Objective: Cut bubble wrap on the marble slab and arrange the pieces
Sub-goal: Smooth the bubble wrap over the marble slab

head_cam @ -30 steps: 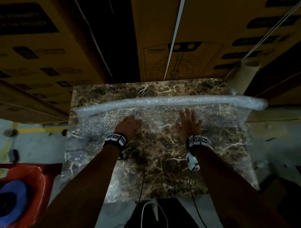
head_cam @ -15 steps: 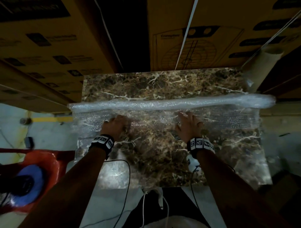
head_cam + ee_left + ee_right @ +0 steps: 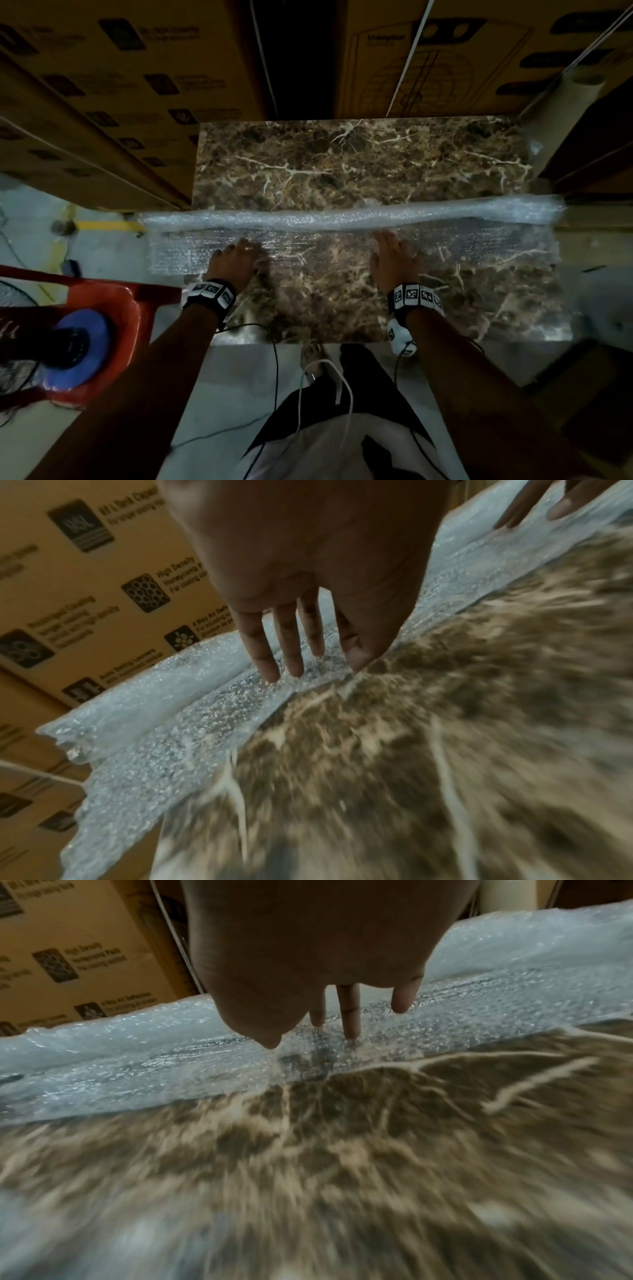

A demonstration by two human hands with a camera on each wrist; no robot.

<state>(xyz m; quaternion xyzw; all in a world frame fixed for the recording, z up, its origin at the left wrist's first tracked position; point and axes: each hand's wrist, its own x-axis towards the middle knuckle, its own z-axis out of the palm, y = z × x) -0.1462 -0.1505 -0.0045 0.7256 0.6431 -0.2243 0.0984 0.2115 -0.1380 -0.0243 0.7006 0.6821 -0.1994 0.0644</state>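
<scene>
The bubble wrap point(image 3: 342, 222) lies across the middle of the brown, white-veined marble slab point(image 3: 342, 164), reaching past its left and right edges. Its far part is a rolled, cloudy white tube; its near part is a flat, clear, single layer through which the marble shows, finely dimpled and glinting. The left hand point(image 3: 236, 262) presses the flat layer with straight, slightly spread fingers point(image 3: 263, 658). The right hand point(image 3: 394, 260) does the same, fingers point(image 3: 349, 1015) extended toward the roll. Cardboard boxes point(image 3: 113, 89) stand behind.

Bubble wrap point(image 3: 349, 219) across marble slab point(image 3: 342, 164)
</scene>
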